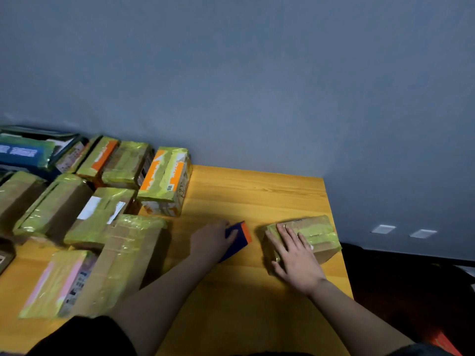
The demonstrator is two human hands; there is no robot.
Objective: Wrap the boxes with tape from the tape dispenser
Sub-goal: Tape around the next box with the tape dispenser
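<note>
Right hand [295,260] flat on small tape-wrapped cardboard box [303,240]; left hand [210,240] gripping blue-orange tape dispenser [237,238] beside it (likely finishing); wrapped boxes [102,201] further left.

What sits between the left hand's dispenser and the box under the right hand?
Nothing visible. Only bare table separates the blue-and-orange dispenser in the left hand from the box the right hand rests on.

Bare table [257,191] open between the orange-printed box [164,181] at left and the small taped box [303,240] near the right edge. Left side crowded: taped boxes [102,217] packed close, blocking passage. Near strip of wood open between the forearms. Wall [257,98] closes the far side.
</note>
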